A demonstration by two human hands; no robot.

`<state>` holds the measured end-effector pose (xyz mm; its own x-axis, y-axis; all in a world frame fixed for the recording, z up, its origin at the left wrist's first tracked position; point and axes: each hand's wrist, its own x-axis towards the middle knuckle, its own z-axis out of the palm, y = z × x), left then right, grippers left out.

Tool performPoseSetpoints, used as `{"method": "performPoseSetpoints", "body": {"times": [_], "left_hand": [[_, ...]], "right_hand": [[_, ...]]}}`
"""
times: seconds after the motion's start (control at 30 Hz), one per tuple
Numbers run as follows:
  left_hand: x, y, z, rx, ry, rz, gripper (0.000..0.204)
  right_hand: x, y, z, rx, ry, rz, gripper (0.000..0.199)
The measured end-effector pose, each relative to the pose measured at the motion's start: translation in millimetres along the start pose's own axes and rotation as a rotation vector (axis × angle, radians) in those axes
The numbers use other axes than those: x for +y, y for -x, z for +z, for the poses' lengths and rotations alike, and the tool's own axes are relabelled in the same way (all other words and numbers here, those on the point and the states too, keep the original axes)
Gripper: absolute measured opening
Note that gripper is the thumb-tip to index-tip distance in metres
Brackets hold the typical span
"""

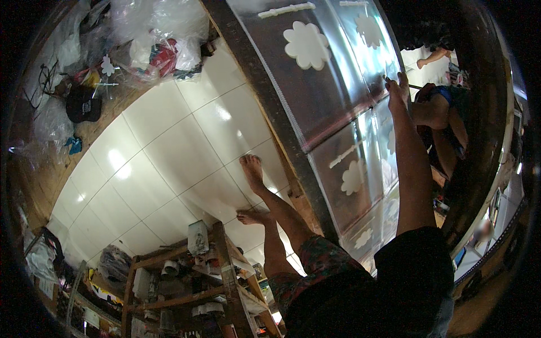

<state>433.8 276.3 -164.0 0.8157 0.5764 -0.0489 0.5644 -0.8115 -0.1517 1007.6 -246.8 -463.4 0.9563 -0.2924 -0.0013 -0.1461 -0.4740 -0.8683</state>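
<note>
My right hand [398, 90] reaches over the right edge of a long dark-framed table [270, 84]. Its fingers are closed around a thin dark stick-like thing [386, 78], too small to name more exactly. Beneath and beside this hand lie glossy clear plastic sheets [338, 107] over a dark brownish surface. White scalloped, flower-like shapes [307, 46] and narrow white strips [286, 9] show on the sheets. Bright reflections run along the plastic near my fingers. My left hand is out of the picture.
A person's bent knee [434, 111] is close by, past the table's right edge. My bare feet [251, 169] stand on white floor tiles [186, 141]. A wooden shelf [180, 301] with containers is at lower left. Plastic bags [158, 28] and a dark cap [83, 104] lie upper left.
</note>
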Motion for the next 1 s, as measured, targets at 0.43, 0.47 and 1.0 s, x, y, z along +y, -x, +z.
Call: {"method": "performPoseSetpoints", "body": {"times": [0.43,0.47,1.0], "left_hand": [[-7,-2,11,-0.002,0.032,-0.007,0.07],[-7,-2,13,-0.005,0.03,-0.006,0.07],[-10,13,9,0.021,0.038,-0.028,0.067]], "right_hand": [[15,-26,-27,-0.052,0.435,-0.117,0.068],[21,-28,-27,-0.023,0.528,-0.153,0.067],[-4,34,15,-0.043,0.869,-0.204,0.023]]}}
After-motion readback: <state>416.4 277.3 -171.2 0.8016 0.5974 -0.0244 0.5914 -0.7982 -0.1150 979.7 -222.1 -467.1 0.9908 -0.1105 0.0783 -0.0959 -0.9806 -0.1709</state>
